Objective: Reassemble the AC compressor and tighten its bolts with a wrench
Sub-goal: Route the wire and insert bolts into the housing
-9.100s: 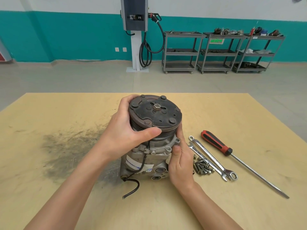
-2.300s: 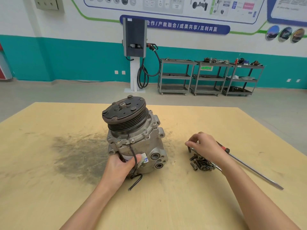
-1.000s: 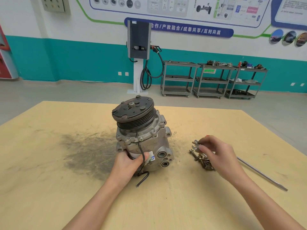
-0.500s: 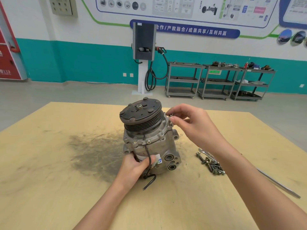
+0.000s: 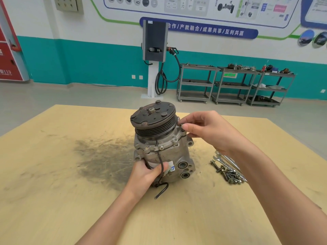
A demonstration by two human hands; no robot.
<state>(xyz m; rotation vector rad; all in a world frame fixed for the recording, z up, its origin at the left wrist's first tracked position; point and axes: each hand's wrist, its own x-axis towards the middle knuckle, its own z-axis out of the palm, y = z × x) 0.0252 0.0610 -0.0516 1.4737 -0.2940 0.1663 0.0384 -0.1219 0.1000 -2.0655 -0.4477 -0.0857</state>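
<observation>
- Left hand (image 5: 146, 174) is gripping the grey cast-metal AC compressor (image 5: 162, 147) at its base.
- Right hand (image 5: 208, 129) is pinching a small dark bolt (image 5: 180, 125) against the compressor's upper flange.

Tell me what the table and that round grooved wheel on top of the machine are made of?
The table looks like bare plywood: pale yellow, matte, faint grain, with a dark greasy smear. The pulley on the AC compressor seems to be dark metal, dull and a bit rusty brown on its face; the compressor body below looks like grey cast aluminium.
</observation>
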